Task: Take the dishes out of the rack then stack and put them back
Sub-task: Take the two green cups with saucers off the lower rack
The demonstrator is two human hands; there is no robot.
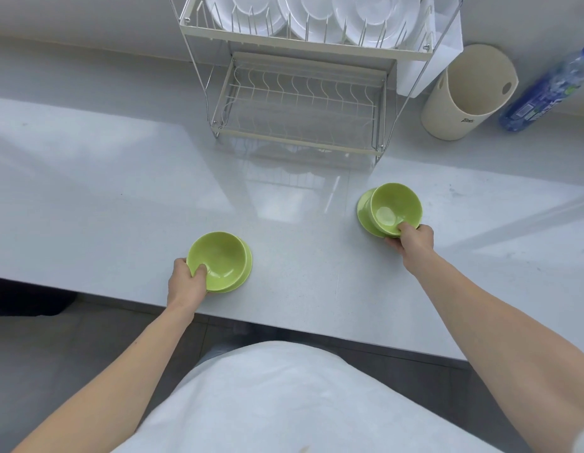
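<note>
I take this for a kitchen: a two-tier wire dish rack (303, 44) holding white plates (365, 18) stands on a pale, glossy tabletop (87, 191) (cream utensil holder (464, 93) beside it), with green bowls (218, 256) set out.

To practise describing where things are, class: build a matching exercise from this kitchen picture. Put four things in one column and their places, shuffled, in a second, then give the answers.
Things
1. white plates
2. green bowl gripped by the left hand
3. beige holder
4. blue bottle

Places
A. far right edge of the view
B. upper tier of the rack
C. near the front edge of the counter
D. directly beside the rack, on its right

Pairs: 1-B, 2-C, 3-D, 4-A
</note>
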